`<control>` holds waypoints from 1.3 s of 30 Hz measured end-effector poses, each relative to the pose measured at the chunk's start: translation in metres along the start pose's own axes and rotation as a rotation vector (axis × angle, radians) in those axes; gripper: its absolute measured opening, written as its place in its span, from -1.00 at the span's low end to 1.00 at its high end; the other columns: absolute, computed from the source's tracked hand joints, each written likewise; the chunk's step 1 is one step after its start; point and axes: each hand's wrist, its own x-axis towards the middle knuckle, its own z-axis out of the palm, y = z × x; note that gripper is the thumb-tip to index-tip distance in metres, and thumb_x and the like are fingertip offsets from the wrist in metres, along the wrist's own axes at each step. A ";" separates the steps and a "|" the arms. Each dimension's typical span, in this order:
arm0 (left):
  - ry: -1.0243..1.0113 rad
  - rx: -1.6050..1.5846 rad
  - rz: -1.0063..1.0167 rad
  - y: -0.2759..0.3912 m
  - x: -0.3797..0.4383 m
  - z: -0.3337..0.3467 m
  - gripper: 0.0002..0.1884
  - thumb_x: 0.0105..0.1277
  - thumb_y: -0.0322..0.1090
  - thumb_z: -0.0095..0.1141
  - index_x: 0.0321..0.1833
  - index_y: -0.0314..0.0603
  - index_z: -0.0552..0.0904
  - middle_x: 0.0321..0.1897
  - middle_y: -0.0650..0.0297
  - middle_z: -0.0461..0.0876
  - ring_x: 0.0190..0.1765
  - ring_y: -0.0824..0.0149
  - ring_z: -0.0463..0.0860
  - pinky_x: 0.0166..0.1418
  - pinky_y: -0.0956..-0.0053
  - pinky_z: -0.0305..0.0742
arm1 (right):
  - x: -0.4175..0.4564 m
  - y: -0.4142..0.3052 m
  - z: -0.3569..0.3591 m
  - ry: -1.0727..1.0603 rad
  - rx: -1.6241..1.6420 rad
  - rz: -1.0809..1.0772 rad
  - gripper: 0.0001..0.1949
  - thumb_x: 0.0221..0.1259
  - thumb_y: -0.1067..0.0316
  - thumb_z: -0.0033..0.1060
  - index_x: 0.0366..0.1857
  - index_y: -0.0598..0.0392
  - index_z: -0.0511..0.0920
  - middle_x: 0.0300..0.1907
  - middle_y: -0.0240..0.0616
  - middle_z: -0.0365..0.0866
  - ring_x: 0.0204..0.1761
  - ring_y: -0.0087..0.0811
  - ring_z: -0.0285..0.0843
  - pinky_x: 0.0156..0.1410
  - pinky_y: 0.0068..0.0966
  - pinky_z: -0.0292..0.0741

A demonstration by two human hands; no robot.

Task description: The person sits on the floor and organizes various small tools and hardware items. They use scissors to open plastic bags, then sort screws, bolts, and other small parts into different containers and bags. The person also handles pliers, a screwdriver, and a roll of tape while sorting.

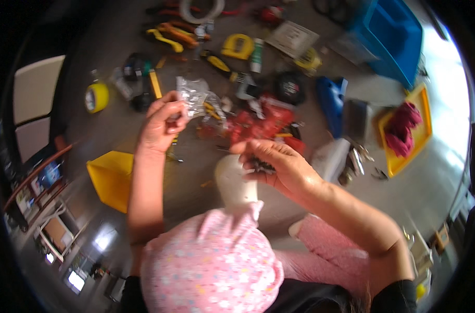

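Note:
My left hand [165,119] pinches a transparent plastic bag [193,96] between thumb and fingers, raised above the floor. Whether anything lies inside the bag, I cannot tell. In the curled fingers of my right hand [282,164] sits a small bunch of dark metal pieces [262,166], blurred and partly covered by the fingers. Just beyond that hand, crumpled red plastic packaging [261,119] lies on the floor. Below it shows a pale foot [235,182] at the end of a pink flower-patterned trouser leg [221,262].
Farther out lie pliers [175,35], a yellow tape measure [238,46], a green-and-white tube [257,55] and a yellow tape roll [96,98]. A yellow bin [112,178] stands left; on the right are a blue bin [397,39] and a yellow tray [424,117] holding dark pink cloth [402,129].

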 end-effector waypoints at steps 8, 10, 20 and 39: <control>-0.202 0.010 -0.097 -0.017 -0.012 0.054 -0.89 0.20 -0.44 0.13 -0.23 -0.24 0.57 -0.46 0.31 0.58 -0.55 0.61 0.49 -0.62 0.83 0.26 | -0.126 -0.056 -0.057 0.289 -0.331 0.186 -0.62 0.56 0.08 -0.13 0.00 0.16 0.63 -0.23 -0.36 0.58 -0.15 -0.58 0.59 0.10 -0.45 0.67; -0.287 0.016 -0.159 -0.028 -0.012 0.070 -0.91 0.18 -0.43 0.16 -0.28 -0.20 0.57 -0.47 0.34 0.58 -0.55 0.62 0.50 -0.59 0.83 0.26 | -0.135 -0.060 -0.062 0.453 -0.383 0.149 -0.62 0.55 0.05 -0.11 0.00 0.10 0.65 -0.25 -0.41 0.58 -0.21 -0.63 0.54 -0.01 -0.56 0.65; -0.576 0.156 -0.294 -0.071 -0.017 0.108 -0.92 0.16 -0.42 0.24 -0.37 -0.17 0.58 -0.45 0.41 0.56 -0.47 0.69 0.44 -0.41 0.76 0.28 | -0.120 -0.065 -0.072 0.536 -0.947 0.331 -0.68 0.50 0.07 0.00 0.07 -0.04 0.68 -0.50 -0.49 0.41 -0.51 -0.69 0.27 -0.44 -0.70 0.31; -0.694 0.435 -0.162 -0.092 -0.018 0.124 -0.90 0.06 -0.44 0.13 -0.50 -0.20 0.46 -0.33 0.24 0.68 -0.23 0.53 0.54 -0.14 0.56 0.43 | -0.103 -0.045 -0.133 0.644 -0.207 0.268 -0.69 0.48 0.34 0.02 0.20 0.14 0.55 -0.23 -0.39 0.59 -0.25 -0.67 0.48 -0.14 -0.75 0.51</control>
